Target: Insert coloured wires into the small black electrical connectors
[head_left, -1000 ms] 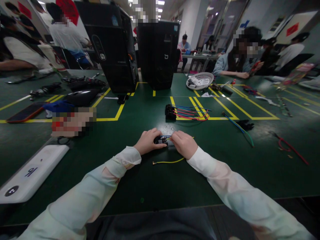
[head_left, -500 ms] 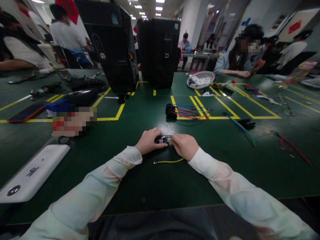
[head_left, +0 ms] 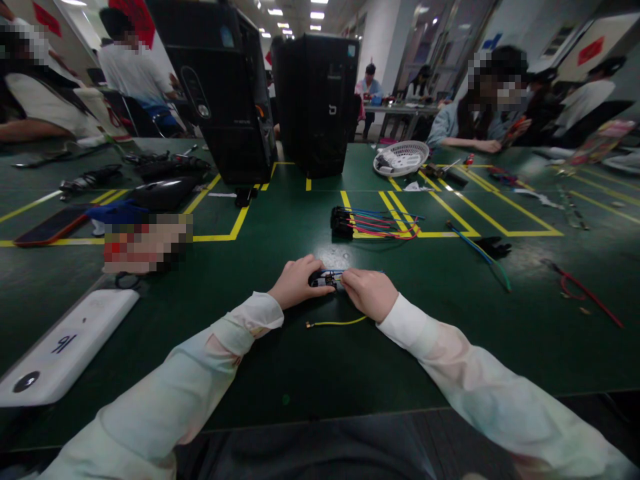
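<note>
My left hand (head_left: 299,281) is closed around a small black connector housing (head_left: 316,277) just above the green table, thumb below and fingers over the top. Across from it, my right hand (head_left: 369,291) pinches a thin wire at the housing's open side; the fingertips hide most of it, though it looks yellow. A blue wire (head_left: 336,271) runs along the top of the housing. Below my right hand a yellow wire (head_left: 334,324) with a metal terminal at its end lies over the table, its other end hidden by that hand.
Beyond my hands lies a row of black connectors with red and blue wires (head_left: 345,223). Blue and green wires (head_left: 480,250) and a red wire (head_left: 590,293) are to the right. Two black computer cases (head_left: 320,107) and a white basket (head_left: 403,160) stand farther back. A white device (head_left: 70,347) lies left.
Both hands keep nearly the same place and grip. The fingers of my right hand shift very slightly at the housing, and the whole view drifts a little.
</note>
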### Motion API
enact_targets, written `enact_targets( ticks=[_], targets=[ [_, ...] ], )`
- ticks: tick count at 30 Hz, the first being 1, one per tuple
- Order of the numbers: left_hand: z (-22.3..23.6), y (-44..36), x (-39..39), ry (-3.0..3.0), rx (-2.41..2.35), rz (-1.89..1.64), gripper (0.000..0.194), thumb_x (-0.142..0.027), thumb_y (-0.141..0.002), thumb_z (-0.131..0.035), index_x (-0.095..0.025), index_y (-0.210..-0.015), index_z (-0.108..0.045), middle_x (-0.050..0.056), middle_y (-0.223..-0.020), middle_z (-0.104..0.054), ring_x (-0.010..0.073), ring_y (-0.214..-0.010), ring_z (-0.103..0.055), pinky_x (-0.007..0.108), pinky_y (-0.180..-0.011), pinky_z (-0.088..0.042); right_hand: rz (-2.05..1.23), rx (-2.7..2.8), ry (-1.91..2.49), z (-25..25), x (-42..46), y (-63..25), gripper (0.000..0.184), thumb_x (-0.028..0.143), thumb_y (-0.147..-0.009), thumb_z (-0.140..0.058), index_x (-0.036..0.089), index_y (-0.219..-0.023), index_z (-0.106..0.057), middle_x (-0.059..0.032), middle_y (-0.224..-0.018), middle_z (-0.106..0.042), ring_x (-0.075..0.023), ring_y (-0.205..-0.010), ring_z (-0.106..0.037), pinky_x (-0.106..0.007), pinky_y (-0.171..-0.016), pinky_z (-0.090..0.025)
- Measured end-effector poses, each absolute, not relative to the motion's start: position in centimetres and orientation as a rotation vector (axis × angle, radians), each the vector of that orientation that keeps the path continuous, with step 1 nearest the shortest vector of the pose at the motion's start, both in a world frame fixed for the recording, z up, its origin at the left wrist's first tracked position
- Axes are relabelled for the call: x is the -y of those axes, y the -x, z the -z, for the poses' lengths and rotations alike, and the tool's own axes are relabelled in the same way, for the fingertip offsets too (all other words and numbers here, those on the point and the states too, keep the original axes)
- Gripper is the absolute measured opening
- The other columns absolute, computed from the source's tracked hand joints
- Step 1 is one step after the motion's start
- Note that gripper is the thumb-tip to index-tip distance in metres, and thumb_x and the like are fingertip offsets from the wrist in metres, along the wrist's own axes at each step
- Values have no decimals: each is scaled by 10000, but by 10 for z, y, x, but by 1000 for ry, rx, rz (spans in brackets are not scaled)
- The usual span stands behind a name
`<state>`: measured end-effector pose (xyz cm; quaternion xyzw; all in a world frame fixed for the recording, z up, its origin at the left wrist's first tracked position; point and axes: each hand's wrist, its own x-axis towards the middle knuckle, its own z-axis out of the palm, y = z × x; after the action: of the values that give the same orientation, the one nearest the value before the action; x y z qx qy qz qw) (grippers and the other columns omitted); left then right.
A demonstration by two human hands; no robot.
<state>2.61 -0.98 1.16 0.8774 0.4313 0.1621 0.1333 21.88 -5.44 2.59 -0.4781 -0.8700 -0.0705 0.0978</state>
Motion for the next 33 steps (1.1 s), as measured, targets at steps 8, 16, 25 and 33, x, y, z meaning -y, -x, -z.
enact_targets(
  ticks=[8,16,25,33],
  targets=[
    [-12,-26,9,-2535,-1257,-444,420,-586,-722,-541,-215,-918,-544,15,-925,-511,199,-880,-497,307,-725,-334,254,2530,1409,-21,53,-220,185,235,-892,-379,164,-846,-544,-42,-771,-615,-135,-663,-536,-255,-578,-266],
    [-12,-27,9,-2551,-1249,-448,430,-594,-718,-542,-214,-918,-539,14,-919,-509,198,-869,-498,307,-724,-331,418,2526,1304,-21,48,-221,188,208,-904,-372,162,-852,-547,-41,-801,-579,-142,-702,-488,-268,-630,-267],
    [-12,-27,10,-2547,-1255,-456,423,-585,-722,-543,-216,-929,-538,14,-929,-508,198,-880,-497,307,-725,-334,520,2542,1250,-27,50,-221,180,205,-899,-388,173,-827,-550,-51,-781,-570,-165,-742,-458,-287,-647,-261],
    [-12,-27,10,-2530,-1275,-450,414,-581,-717,-549,-214,-909,-544,12,-913,-504,194,-862,-495,308,-725,-334,138,2428,1445,-21,54,-219,156,229,-884,-395,162,-827,-523,-45,-782,-608,-133,-666,-533,-245,-573,-293]
  ],
)
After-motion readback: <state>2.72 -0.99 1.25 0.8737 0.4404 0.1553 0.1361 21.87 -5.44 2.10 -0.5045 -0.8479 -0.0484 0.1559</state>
